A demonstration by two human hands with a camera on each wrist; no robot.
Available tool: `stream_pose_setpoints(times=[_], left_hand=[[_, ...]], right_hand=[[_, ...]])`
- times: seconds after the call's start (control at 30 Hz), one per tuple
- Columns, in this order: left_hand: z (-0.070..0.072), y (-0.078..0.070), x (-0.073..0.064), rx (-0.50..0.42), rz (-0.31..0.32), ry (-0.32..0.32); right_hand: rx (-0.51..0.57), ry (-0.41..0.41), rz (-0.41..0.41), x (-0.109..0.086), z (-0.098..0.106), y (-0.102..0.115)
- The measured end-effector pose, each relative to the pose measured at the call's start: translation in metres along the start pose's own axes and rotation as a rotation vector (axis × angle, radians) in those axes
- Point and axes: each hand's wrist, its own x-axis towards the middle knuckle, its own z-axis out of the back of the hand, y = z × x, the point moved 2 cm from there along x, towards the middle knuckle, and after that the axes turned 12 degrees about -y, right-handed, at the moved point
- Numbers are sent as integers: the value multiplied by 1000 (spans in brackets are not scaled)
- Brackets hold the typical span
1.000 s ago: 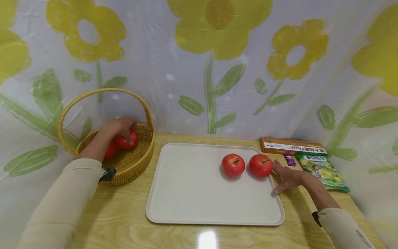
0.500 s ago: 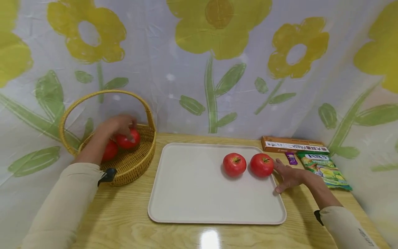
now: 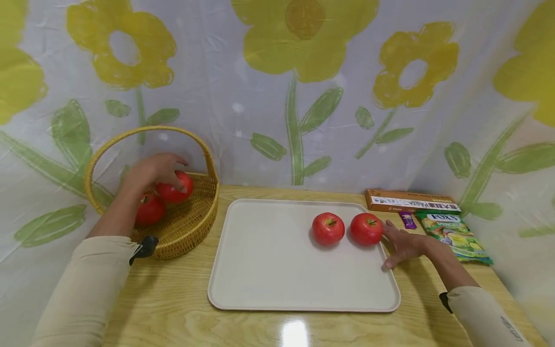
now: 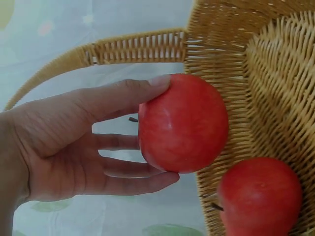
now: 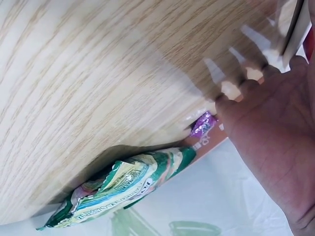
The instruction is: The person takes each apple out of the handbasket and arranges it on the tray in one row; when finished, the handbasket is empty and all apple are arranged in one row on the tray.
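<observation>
In the head view my left hand [image 3: 158, 173] reaches into the yellow wicker basket [image 3: 186, 238] at the left. It holds a red apple [image 3: 177, 185], thumb on one side and fingers on the other, as the left wrist view shows. Another red apple [image 4: 261, 196] lies in the basket beside it. My right hand [image 3: 403, 243] is spread at the right edge of the beige tray [image 3: 277, 270]. Its fingers are beside a red apple [image 3: 366, 229] on the tray, touching or nearly so. A further red apple [image 3: 328, 229] sits just to its left.
A brown pasta box [image 3: 412, 201] lies at the back right against the patterned backdrop. In front of it are a small purple wrapped sweet [image 3: 407, 220] and a green Fox's bag [image 3: 455, 236]. The basket's tall handle [image 3: 149, 128] arches over my left hand.
My left hand and its apple have shifted slightly up and to the left within the basket, leaving the other apple more visible. My right hand stays in about the same place.
</observation>
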Motion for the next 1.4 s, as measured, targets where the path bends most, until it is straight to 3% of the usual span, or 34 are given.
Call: stream_pose_setpoints(times=[0.37, 0.6, 0.83, 1.17, 1.4], left_hand=[[18, -16, -18, 62, -32, -57], [27, -35, -31, 96, -130, -119], [32, -66, -48, 97, -220, -211], [28, -108, -59, 67, -315, -220], [21, -131, -62, 56, -333, -195]], right_hand=[[6, -5, 25, -3, 0, 2], [20, 0, 38, -2, -1, -1], [15, 5, 30, -3, 1, 1], [15, 4, 4, -2, 0, -2], [24, 3, 20, -3, 0, 0]])
